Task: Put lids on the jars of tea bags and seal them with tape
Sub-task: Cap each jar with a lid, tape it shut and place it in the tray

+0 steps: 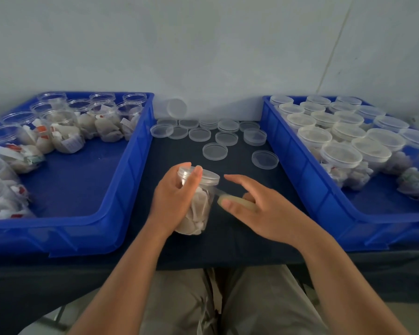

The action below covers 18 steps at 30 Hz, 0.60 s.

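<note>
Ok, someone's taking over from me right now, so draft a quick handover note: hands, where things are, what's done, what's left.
Left hand grips a lidded jar of tea bags, tilted, mid-table.
Right hand holds the tape roll; a strip seems to run to the jar.
Done: lidded jars in the right bin; whether they are taped, I cannot tell.
Left: seal this jar, then the open jars in the left bin. Loose lids lie between the bins.

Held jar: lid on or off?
On. A clear lid caps the jar that the left hand grips; the right hand holds a tape roll beside it. Whether it is screwed tight, cannot tell.
</note>
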{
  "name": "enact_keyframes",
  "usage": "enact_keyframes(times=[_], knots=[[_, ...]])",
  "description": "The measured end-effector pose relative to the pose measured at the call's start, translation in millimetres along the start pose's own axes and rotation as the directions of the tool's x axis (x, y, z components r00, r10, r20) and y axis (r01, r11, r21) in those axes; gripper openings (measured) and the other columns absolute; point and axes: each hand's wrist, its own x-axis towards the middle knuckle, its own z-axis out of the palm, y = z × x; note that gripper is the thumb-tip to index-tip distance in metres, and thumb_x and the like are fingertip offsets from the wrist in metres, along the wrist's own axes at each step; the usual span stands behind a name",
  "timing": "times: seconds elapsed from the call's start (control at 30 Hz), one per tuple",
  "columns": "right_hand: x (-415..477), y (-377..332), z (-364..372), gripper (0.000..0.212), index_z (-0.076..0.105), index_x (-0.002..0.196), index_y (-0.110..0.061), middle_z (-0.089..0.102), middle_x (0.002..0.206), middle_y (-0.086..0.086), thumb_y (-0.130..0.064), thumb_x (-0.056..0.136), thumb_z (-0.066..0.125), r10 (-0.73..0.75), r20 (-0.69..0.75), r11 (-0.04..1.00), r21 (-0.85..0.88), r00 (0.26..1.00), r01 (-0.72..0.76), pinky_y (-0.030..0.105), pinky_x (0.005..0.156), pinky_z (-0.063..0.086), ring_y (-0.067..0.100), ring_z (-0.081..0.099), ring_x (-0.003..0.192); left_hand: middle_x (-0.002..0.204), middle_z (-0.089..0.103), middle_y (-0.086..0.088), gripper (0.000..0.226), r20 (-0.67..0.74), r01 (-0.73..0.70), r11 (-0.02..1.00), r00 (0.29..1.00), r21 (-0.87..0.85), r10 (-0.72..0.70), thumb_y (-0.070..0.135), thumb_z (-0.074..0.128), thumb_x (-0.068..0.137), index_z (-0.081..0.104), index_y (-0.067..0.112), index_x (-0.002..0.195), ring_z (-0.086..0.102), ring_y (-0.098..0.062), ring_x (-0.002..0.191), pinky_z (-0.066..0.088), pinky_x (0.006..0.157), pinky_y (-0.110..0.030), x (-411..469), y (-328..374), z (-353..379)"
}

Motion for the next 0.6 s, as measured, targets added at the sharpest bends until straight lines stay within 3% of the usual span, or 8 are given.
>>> enact_keyframes(times=[0.07,0.1,0.17,0.27,0.37,0.43,0.53,0.6], knots=[[1.3,2.9,-4.8,0.058,0.026,0.148,-0.066,0.063,0.092,-0.037,-0.082,0.094,0.036,-0.004,-0.007,0.999,-0.042,1.0,0.004,0.019,0.065,0.044,-0.01,0.064,0.082,0.1,0.068,0.028,0.034,0.042,-0.006,1.0,0.999,-0.022,0.007,0.086,0.045,0.081,0.063,0.06,0.092,0.063,0.01,0.095,0.047,0.079,-0.022,4.5,0.8,-4.8],[2.6,5.2,-7.2,0.053,0.027,0.149,-0.065,0.06,0.091,-0.041,-0.076,0.097,0.035,0.001,-0.029,0.998,-0.061,1.0,-0.003,0.019,0.065,0.043,-0.012,0.062,0.082,0.097,0.069,0.024,0.034,0.071,-0.018,0.999,0.997,-0.038,0.021,0.084,0.045,0.082,0.064,0.057,0.088,0.065,0.007,0.092,0.049,0.08,-0.025,6.6,1.5,-7.3],[5.5,9.7,-10.3,0.048,0.031,0.149,-0.063,0.055,0.087,-0.05,-0.069,0.102,0.036,0.009,-0.071,0.996,-0.082,0.997,-0.015,0.02,0.066,0.041,-0.019,0.058,0.083,0.098,0.071,0.022,0.043,0.141,-0.041,0.996,0.989,-0.076,0.051,0.083,0.045,0.084,0.066,0.049,0.098,0.066,0.006,0.095,0.052,0.087,-0.027,9.7,-0.2,-13.0],[10.8,12.3,-5.0,0.049,0.033,0.152,-0.063,0.046,0.081,-0.06,-0.066,0.103,0.037,0.003,-0.079,0.997,-0.081,0.997,-0.01,0.016,0.067,0.036,-0.029,0.051,0.082,0.12,0.074,0.013,0.061,0.27,-0.031,0.986,0.96,-0.163,0.075,0.076,0.045,0.091,0.068,0.036,0.13,0.069,-0.005,0.114,0.054,0.098,-0.032,15.8,-6.1,-17.2],[16.0,12.7,6.2,0.051,0.034,0.154,-0.061,0.045,0.078,-0.061,-0.067,0.103,0.036,-0.012,-0.094,0.997,-0.072,0.996,0.005,0.013,0.061,0.036,-0.03,0.049,0.078,0.122,0.076,-0.002,0.065,0.435,0.061,0.971,0.899,-0.23,0.046,0.071,0.043,0.095,0.065,0.027,0.137,0.072,-0.018,0.115,0.059,0.093,-0.03,19.8,-8.3,-17.1],[17.4,12.3,12.7,0.052,0.039,0.154,-0.057,0.046,0.079,-0.06,-0.066,0.103,0.037,-0.023,-0.137,0.998,-0.066,0.99,0.014,0.009,0.059,0.043,-0.029,0.051,0.078,0.125,0.076,-0.003,0.071,0.479,0.092,0.976,0.878,-0.196,0.014,0.076,0.041,0.093,0.063,0.028,0.14,0.071,-0.017,0.117,0.056,0.096,-0.031,23.3,-7.6,-16.8],[14.0,11.1,20.5,0.049,0.049,0.152,-0.047,0.055,0.081,-0.052,-0.06,0.105,0.04,-0.029,-0.254,0.999,-0.039,0.967,0.019,-0.002,0.068,0.039,-0.03,0.051,0.077,0.136,0.068,0.008,0.074,0.38,-0.052,0.996,0.922,-0.077,0.078,0.08,0.036,0.092,0.058,0.034,0.145,0.062,-0.002,0.125,0.048,0.104,-0.028,22.4,-4.2,-8.0],[11.3,8.7,23.9,0.049,0.052,0.15,-0.044,0.066,0.1,-0.037,-0.058,0.105,0.04,-0.018,-0.317,1.0,-0.023,0.948,0.011,-0.001,0.07,0.04,-0.028,0.053,0.079,0.122,0.068,0.022,0.057,0.059,-0.167,0.985,0.985,0.051,0.164,0.077,0.041,0.091,0.064,0.041,0.129,0.062,0.009,0.112,0.051,0.093,-0.018,15.7,-3.6,-0.9]])
